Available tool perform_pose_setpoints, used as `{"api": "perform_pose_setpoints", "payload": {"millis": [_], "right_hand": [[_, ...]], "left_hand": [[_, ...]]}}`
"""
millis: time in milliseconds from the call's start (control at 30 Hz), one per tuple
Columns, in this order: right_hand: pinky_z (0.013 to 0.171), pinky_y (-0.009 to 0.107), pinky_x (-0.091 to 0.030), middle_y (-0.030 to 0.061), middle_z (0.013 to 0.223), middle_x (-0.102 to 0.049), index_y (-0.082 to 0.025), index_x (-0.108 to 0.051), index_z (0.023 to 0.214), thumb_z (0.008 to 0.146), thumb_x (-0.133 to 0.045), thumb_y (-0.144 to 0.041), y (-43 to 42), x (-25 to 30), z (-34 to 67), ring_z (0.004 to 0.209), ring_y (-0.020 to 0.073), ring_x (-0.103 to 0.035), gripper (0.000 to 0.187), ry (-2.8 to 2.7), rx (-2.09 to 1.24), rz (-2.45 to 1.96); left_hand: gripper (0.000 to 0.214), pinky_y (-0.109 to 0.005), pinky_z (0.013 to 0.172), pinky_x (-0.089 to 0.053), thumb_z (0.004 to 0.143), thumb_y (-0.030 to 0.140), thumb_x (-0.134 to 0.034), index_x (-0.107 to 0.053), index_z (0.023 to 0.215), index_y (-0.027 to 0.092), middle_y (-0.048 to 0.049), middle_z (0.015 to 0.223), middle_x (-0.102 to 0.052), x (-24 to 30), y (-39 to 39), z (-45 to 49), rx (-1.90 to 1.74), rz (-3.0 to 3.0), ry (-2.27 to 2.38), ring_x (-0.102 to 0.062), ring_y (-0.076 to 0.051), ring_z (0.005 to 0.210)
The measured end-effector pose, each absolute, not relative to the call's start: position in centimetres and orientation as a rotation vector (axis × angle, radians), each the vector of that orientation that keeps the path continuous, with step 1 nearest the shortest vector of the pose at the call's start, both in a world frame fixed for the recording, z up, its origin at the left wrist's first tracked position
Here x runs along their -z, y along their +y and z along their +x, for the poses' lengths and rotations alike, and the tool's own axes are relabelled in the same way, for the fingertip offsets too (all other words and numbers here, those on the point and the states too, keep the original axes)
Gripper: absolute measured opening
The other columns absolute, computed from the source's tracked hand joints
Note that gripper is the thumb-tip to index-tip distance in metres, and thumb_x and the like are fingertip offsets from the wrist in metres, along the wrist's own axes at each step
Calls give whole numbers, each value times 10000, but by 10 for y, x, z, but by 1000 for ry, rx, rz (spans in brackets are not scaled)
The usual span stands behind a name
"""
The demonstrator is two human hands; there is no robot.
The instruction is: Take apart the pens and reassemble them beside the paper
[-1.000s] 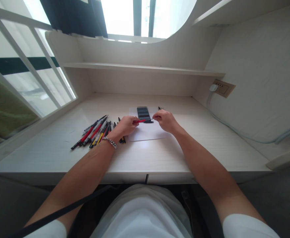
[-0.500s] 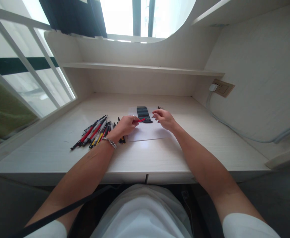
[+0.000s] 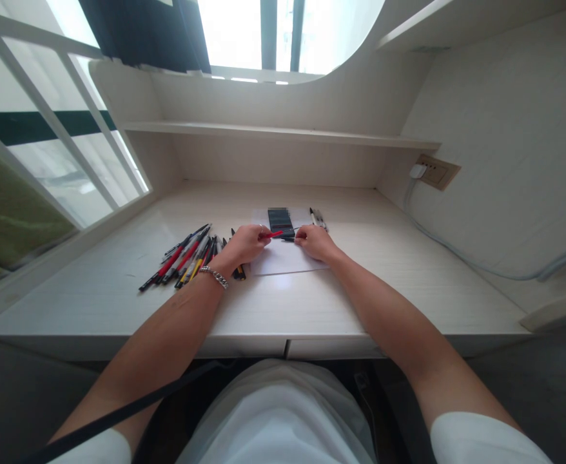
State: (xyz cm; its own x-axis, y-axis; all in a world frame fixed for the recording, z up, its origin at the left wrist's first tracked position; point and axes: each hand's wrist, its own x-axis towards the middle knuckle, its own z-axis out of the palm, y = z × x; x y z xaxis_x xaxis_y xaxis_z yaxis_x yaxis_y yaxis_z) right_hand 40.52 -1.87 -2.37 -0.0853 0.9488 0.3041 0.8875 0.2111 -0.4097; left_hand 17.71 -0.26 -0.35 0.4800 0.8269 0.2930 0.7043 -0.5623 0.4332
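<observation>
At the left of the white desk (image 3: 104,303) lay a loose pile of pens (image 3: 176,258), with red, yellow, clear and black parts overlapping. Just right of it, a few black-and-yellow pens (image 3: 238,272) lay partly hidden behind the left forearm, whose wrist wore a chain bracelet (image 3: 214,277).

The person's left hand (image 3: 251,243) had its fingers closed on a red pen barrel (image 3: 275,234), gripping its left end. The barrel pointed right, above the white paper (image 3: 287,263) and between the two hands; a thin rod (image 3: 289,229), probably a refill, stuck out of it. Beyond it, a dark phone (image 3: 278,218) lay on the far part of the paper.

Just nearer than the rod was a slim black pen piece (image 3: 287,240). The right hand (image 3: 316,242) had its fingertips drawn together at that piece's right end; whether they pinched it or only touched it could not be told. Farther off, a small group of pens (image 3: 318,219) lay beyond the right hand.

The step in hand looked like handling the parts of one opened pen. The next move seemed to call for a steady left grip and a light, precise right pinch, with the rod kept in line.
</observation>
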Motion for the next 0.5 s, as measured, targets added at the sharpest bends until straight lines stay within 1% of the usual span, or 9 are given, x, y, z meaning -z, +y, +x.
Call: {"api": "perform_pose_setpoints", "payload": {"millis": [100,200,367,500], "right_hand": [[719,278,-426,67,863,-705,-188,-717,826,814,-660,-237,-19,21,409,779,181,-601,76,-1978,-174,-1680],[701,269,-427,55,835,-713,-187,-712,848,816,-660,-213,-20,13,418,767,177,-613,67,-1931,-199,-1659],[724,277,-450,53,878,-732,-190,-747,937,822,-624,-171,-26,-6,440,788,174,-633,170,-1869,-165,-1536],[744,288,-468,60,905,-735,-190,-762,940,820,-618,-160,-32,-16,450,795,176,-641,190,-1842,-144,-1495]], "left_hand": [[285,-274,706,-446,840,292,-548,-749,1015,189,-74,881,-739,2,-3,177,-689,2467,1322,-626,-185,781],[282,-275,713,-448,842,288,-550,-750,1013,186,-80,889,-740,1,-4,177,-688,2463,1329,-629,-188,793],[284,-275,696,-449,850,289,-542,-748,1015,184,-80,872,-737,1,-4,176,-680,2455,1334,-627,-187,771],[287,-275,705,-445,850,289,-542,-745,1022,180,-83,884,-738,2,-3,176,-690,2466,1331,-629,-190,789]]}}
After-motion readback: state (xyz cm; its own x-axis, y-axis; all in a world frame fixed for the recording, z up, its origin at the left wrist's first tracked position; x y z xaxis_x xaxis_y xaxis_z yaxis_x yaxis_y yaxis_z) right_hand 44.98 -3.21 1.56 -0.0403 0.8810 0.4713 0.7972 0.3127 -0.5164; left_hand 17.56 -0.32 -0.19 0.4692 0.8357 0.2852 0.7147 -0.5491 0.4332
